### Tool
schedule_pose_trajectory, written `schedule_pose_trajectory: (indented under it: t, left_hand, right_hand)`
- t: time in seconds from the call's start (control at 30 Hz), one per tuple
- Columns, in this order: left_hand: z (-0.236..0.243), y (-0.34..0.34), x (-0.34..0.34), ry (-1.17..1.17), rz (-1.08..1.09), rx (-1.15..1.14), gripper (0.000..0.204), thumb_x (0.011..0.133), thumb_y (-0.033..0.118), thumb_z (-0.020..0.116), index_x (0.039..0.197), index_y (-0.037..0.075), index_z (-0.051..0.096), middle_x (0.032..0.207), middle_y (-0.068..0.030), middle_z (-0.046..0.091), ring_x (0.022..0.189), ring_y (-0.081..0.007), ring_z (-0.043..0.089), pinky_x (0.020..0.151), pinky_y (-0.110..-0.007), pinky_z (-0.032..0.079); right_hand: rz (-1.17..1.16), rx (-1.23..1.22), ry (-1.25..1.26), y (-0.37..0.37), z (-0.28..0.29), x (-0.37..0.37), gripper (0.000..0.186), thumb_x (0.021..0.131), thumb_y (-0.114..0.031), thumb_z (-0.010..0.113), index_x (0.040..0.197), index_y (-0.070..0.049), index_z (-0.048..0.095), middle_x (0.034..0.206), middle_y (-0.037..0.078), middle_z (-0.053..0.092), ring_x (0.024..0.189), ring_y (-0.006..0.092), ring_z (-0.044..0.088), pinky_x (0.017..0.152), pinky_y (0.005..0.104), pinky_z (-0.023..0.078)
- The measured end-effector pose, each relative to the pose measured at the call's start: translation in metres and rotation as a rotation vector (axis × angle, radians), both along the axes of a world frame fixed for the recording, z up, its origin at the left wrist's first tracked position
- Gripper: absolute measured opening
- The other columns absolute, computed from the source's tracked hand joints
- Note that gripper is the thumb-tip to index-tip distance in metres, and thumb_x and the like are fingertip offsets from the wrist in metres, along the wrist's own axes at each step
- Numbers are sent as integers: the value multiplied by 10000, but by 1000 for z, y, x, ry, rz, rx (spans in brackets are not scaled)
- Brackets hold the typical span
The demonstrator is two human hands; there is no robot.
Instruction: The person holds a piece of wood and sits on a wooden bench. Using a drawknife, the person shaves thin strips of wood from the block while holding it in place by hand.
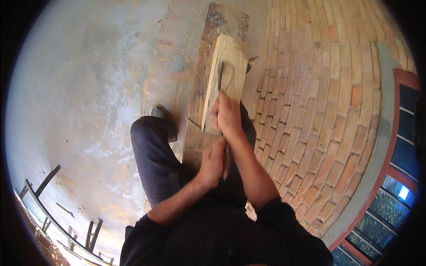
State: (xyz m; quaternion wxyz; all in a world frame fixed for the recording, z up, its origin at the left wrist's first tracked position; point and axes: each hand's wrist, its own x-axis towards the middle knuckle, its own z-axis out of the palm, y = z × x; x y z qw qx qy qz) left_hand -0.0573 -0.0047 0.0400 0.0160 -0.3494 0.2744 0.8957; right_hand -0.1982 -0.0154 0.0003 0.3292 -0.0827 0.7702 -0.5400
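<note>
A pale wooden board [235,57] lies lengthwise on a dark, worn wooden bench [217,17] in front of me. Over the board's face points a long thin dark tool [220,77]; whether it is a file or a chisel I cannot make out. My right hand [228,116] is wrapped round its middle, one finger stretched along it, close above the board. Nearer to me, my left hand [213,163] closes round the tool's lower end, just off the board's near edge. A curved dark line shows on the board beside the tool tip.
A brick wall [310,102] rises close on the right, with a red-framed window [390,199] beyond. Smooth, stained concrete floor [88,111] spreads to the left. My bent left leg [153,155] and shoe [158,111] flank the bench. Dark frames [93,235] stand at far lower left.
</note>
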Motion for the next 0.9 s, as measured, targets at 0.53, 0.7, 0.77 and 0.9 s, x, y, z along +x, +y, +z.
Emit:
schedule_pose_trajectory:
  t: [0.53,0.7,0.77,0.9]
  left_hand:
    - [17,12,25,-15,26,123,421,1132,314,320,847,54,491,489,-41,434,312,-147,377,292,-274,316]
    - [33,5,21,-94,37,131,434,1133,326,328,871,32,511,467,-48,438,312,-146,377,294,-273,326]
    - [33,6,24,-90,20,114,437,1137,358,336,890,47,520,491,-40,463,326,-129,404,306,-261,319]
    - [32,-5,19,-108,-79,37,443,1143,358,333,892,46,522,519,-31,474,342,-115,412,321,-257,318]
  right_hand:
    - [-81,-79,-270,16,18,26,563,1101,-425,386,632,-128,294,469,49,388,353,158,402,367,322,339]
    - [-120,-92,-361,16,21,25,551,1100,-462,365,667,-121,345,523,99,482,394,199,475,381,321,373]
    - [-138,-72,-419,13,30,24,548,1101,-458,368,669,-121,351,536,97,486,407,193,487,375,320,371]
    - [-150,-100,-317,13,15,28,545,1102,-446,374,664,-123,351,516,79,457,389,174,465,361,317,359]
